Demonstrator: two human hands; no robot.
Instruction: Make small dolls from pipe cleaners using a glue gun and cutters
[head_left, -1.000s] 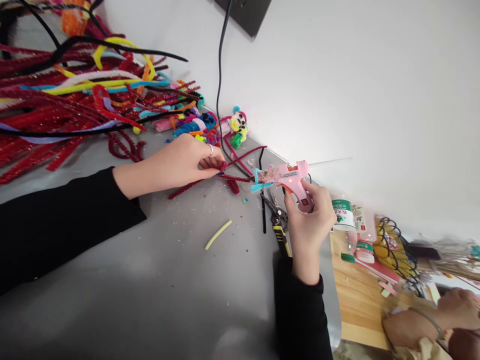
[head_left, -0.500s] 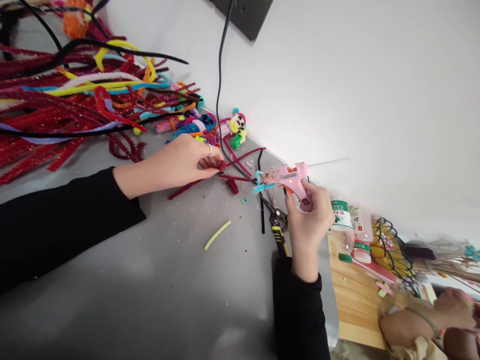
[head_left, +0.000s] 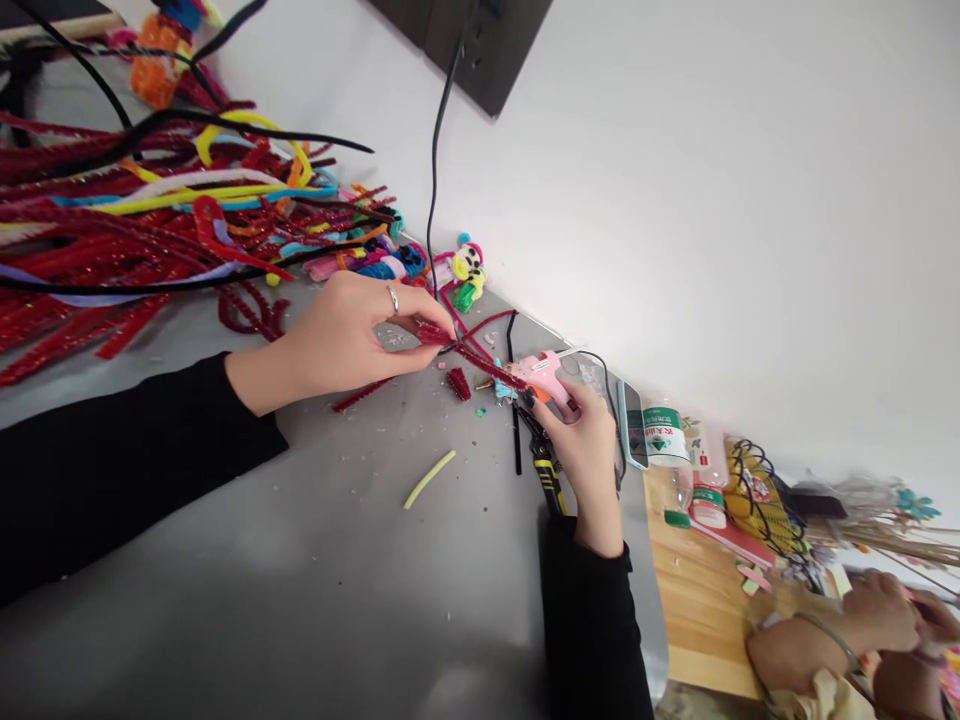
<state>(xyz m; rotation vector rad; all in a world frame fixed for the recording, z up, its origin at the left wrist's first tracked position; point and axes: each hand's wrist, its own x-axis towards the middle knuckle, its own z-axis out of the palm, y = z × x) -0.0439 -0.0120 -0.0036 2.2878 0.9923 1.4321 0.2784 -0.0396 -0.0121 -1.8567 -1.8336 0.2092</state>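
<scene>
My left hand point(head_left: 352, 335), a ring on one finger, pinches a dark red glittery pipe cleaner point(head_left: 487, 364) at its folded part. The strand runs right to my right hand point(head_left: 577, 430), whose thumb and finger close on its far end. Just behind those fingers stands a pink glue gun point(head_left: 546, 372) with light-blue pipe cleaner around its nozzle; its handle is partly hidden. Below it are pliers point(head_left: 547, 475) with black and yellow handles, and a thin black strip point(head_left: 516, 440). A short coiled red piece point(head_left: 459, 384) and a pale yellow piece point(head_left: 429, 479) rest on the grey table point(head_left: 360, 600).
Many pipe cleaners point(head_left: 150, 250) are heaped at left, beside small pipe-cleaner figures point(head_left: 465, 265). A black cable point(head_left: 433, 180) hangs down the white wall. A phone point(head_left: 634, 425) and plastic bottles point(head_left: 667, 440) stand at right. Another person's hands point(head_left: 877, 610) are at lower right.
My right hand has let go of the glue gun, which now sits behind it, and has taken the red pipe cleaner's end. The view has shifted slightly.
</scene>
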